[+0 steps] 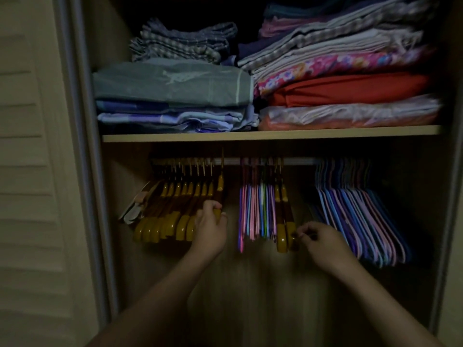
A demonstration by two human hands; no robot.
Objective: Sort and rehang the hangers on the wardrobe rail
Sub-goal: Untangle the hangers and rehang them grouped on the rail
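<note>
Head view: the person is working in a dim wardrobe, both arms reaching under the shelf to the rail. The left hand is curling its fingers round the last of the wooden hangers bunched at the left end. That one's hook is poking up past the rail, so it's looking half-seated at best. The right hand is pinching the tip of two stray wooden hangers, which are sitting in the middle w/ the thin coloured hangers. A bigger batch of blue and purple hangers is hanging at the right.

Risks, as a guess: that raised hook is prob. missing the rail if let go, and the hanger's dropping. Pulling the strays out could be snagging the thin ones beside them and dragging a few off. The low light isn't helping w/ telling hooks apart.

Room: folded linen is piling up on the shelf above, a red and floral stack next to it, a louvred door standing at the left
</note>
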